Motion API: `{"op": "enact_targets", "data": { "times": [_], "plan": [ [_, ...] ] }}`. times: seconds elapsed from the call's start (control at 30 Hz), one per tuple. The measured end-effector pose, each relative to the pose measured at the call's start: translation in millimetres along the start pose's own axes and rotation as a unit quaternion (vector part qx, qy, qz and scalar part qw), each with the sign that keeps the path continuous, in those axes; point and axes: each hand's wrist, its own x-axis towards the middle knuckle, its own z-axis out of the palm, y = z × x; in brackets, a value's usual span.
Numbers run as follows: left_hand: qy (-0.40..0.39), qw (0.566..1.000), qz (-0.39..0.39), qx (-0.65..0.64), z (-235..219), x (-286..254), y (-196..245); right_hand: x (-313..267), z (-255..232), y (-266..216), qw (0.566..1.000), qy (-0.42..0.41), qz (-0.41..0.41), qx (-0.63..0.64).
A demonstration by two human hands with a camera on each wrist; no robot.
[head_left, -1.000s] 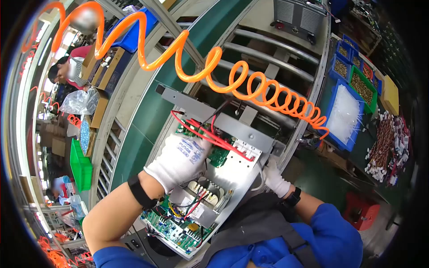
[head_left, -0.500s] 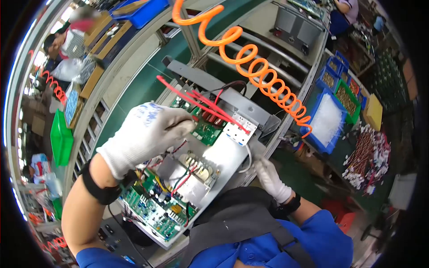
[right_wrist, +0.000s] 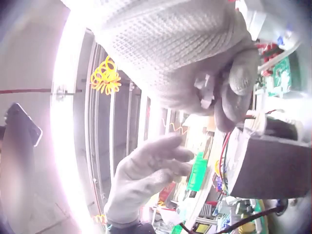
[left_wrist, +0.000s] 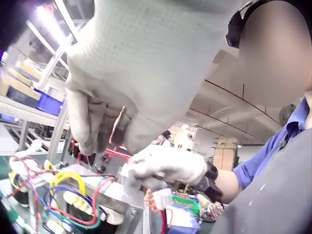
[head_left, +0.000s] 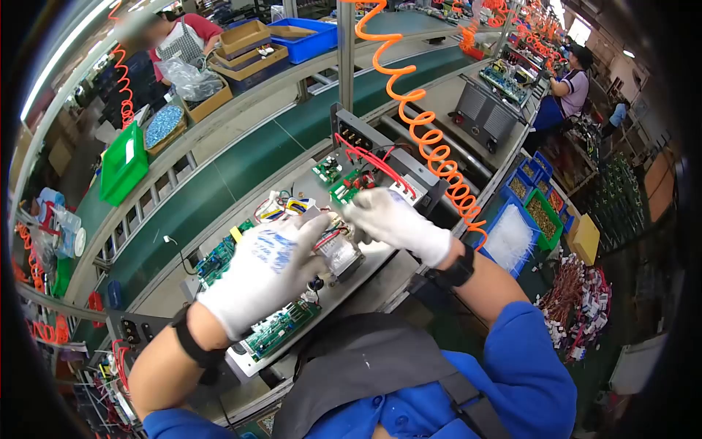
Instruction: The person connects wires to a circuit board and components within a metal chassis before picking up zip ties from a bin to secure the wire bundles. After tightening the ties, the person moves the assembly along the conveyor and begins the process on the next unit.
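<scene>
My gloved left hand [head_left: 265,262] hovers over an opened electronic unit [head_left: 376,269]. Its fingers are loosely extended near a metal-framed transformer [head_left: 341,257], and the right wrist view shows them apart. My gloved right hand [head_left: 398,225] is at the transformer's far side with its fingers curled. A small white connector [left_wrist: 162,199] with orange and red wires shows just under that hand in the left wrist view. Yellow, blue and red wires [left_wrist: 73,187] loop over the transformer. Green circuit boards [head_left: 281,327] lie on the near end; thick red wires [head_left: 376,164] cross the far end.
A coiled orange air hose [head_left: 431,150] hangs beyond the unit. At right stand a blue bin [head_left: 512,238] of white pieces, a green bin [head_left: 541,216] of small parts and bundled wire harnesses [head_left: 574,300]. A green conveyor belt [head_left: 256,172] runs behind; other people work farther off.
My right hand has left the unit's side edge and come in over the transformer. My left hand has moved lower over the unit. The head view has tilted up and turned.
</scene>
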Motion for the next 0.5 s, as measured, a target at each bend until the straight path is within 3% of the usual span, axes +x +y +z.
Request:
{"op": "enact_targets", "data": {
  "times": [0.03, 0.1, 0.17, 0.23, 0.33, 0.37, 0.43, 0.47, 0.5],
  "plan": [
    [0.004, 1.000, -0.015, 0.011, 9.6, 0.9, 1.7, 6.4, 9.5, 6.8, 0.968, -0.032, 0.008, 0.248],
    [0.095, 0.994, -0.007, 0.046, 30.0, 13.0, 1.3, 8.1, 14.8, 13.8, 0.952, -0.040, 0.007, 0.304],
    [0.021, 0.995, -0.099, 0.014, 30.2, 33.9, 12.9, 6.5, 20.5, 17.3, 0.933, -0.010, 0.023, 0.358],
    [0.057, 0.996, -0.072, 0.004, 44.3, 51.0, 4.1, 4.9, 19.4, 30.2, 0.904, -0.034, -0.035, 0.426],
    [0.042, 0.997, -0.051, -0.029, 47.7, 71.2, -5.6, 3.5, -4.7, 38.0, 0.919, -0.090, -0.065, 0.378],
    [0.044, 0.997, -0.056, -0.027, 47.5, 74.4, -16.3, 0.8, -21.7, 29.7, 0.971, -0.030, -0.151, 0.185],
    [0.065, 0.994, -0.089, 0.001, 49.3, 78.3, -45.5, 4.0, -38.6, 18.2, 0.981, 0.016, -0.087, 0.171],
    [0.055, 0.994, -0.096, -0.003, 51.5, 79.6, -63.6, 15.1, -40.6, 18.4, 0.983, 0.053, -0.153, 0.088],
    [0.044, 0.994, -0.101, -0.008, 46.6, 83.8, -70.8, 30.4, -35.9, 20.8, 0.956, 0.098, -0.272, -0.052]
  ]
}}
